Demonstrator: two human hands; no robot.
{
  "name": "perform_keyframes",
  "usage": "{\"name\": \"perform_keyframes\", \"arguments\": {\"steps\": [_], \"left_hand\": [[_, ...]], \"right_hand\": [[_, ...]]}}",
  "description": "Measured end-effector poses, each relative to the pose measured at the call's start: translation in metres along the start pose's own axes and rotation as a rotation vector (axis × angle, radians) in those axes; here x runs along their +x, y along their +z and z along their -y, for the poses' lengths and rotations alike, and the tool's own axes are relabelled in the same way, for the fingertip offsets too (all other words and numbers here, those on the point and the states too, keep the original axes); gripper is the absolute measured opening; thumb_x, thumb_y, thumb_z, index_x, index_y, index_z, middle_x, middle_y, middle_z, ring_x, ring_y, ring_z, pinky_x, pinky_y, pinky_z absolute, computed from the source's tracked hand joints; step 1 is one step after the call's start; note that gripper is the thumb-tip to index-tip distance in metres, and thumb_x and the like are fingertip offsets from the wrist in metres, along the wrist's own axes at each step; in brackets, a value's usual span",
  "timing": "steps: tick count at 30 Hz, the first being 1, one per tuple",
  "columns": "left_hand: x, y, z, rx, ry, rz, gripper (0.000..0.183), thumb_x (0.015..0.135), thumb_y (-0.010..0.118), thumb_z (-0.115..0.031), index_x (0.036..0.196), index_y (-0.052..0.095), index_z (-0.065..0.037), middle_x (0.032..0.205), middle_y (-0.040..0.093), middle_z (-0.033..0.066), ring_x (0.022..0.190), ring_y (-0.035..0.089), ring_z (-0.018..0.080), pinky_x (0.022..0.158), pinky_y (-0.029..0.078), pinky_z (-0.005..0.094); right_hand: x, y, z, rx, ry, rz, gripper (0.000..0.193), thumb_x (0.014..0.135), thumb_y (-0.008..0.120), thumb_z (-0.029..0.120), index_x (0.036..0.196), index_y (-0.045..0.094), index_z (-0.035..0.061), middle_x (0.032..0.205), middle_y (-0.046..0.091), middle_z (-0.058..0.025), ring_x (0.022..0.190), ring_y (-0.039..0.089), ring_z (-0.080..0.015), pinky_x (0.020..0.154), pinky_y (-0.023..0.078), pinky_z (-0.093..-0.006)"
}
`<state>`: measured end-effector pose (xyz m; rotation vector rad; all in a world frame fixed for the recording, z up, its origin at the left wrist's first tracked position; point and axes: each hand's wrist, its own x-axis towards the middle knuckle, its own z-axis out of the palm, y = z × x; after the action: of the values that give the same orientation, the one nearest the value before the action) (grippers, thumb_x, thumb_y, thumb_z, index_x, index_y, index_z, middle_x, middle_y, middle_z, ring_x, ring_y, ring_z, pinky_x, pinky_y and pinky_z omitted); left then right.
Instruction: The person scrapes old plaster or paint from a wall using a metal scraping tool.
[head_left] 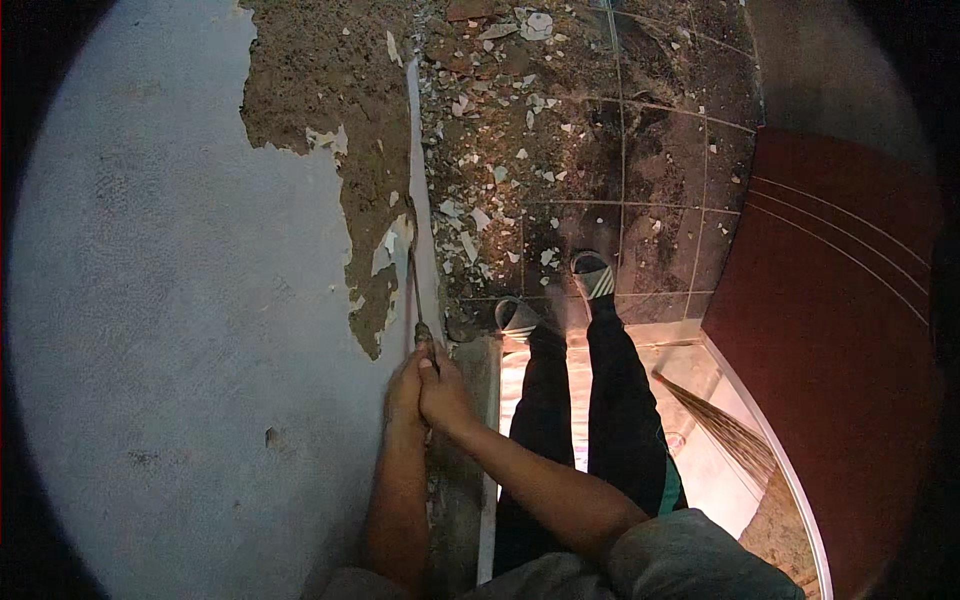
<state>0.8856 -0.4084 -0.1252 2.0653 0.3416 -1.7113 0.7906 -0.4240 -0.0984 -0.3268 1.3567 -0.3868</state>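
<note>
My left hand [404,388] and my right hand [446,396] are close together beside the wall, both closed around the handle end of a long thin metal bar [418,300]. The bar points away from me along the wall. Its far end lies near a loose flap of paint [402,236], and the exact shape of its tip is hard to make out. The pale painted wall [200,300] fills the left side. A jagged patch of bare brown plaster [310,80] shows where the paint is gone, narrowing toward my hands.
Paint flakes [480,218] litter the dark tiled floor [660,170] along the wall. My sandalled feet [594,276] stand near a doorway sill. A reddish-brown door [830,300] stands at the right, with a stick broom [720,425] on the pale floor near it.
</note>
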Motion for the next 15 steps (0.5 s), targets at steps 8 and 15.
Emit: {"name": "perform_keyframes", "arguments": {"steps": [8, 15], "left_hand": [[-0.021, -0.003, -0.019, 0.399, 0.185, -0.143, 0.042, 0.097, 0.062, -0.039, 0.116, 0.066, -0.001, 0.102, 0.064, 0.0106, 0.089, 0.059, 0.0219, 0.082, 0.048, 0.0339], [0.061, -0.004, -0.021, 0.014, 0.016, 0.036, 0.053, 0.095, 0.065, -0.041, 0.126, 0.062, 0.002, 0.119, 0.064, 0.0144, 0.101, 0.060, 0.0244, 0.088, 0.047, 0.0381]], "right_hand": [[-0.020, 0.006, 0.019, -0.215, -0.048, 0.009, 0.058, 0.103, 0.036, 0.033, 0.147, 0.034, -0.0048, 0.135, 0.048, -0.0366, 0.128, 0.048, -0.0482, 0.108, 0.037, -0.0455], [0.047, 0.015, 0.007, -0.381, 0.047, -0.106, 0.062, 0.103, 0.034, 0.039, 0.150, 0.031, -0.0022, 0.123, 0.057, -0.0360, 0.115, 0.057, -0.0484, 0.099, 0.044, -0.0523]]}}
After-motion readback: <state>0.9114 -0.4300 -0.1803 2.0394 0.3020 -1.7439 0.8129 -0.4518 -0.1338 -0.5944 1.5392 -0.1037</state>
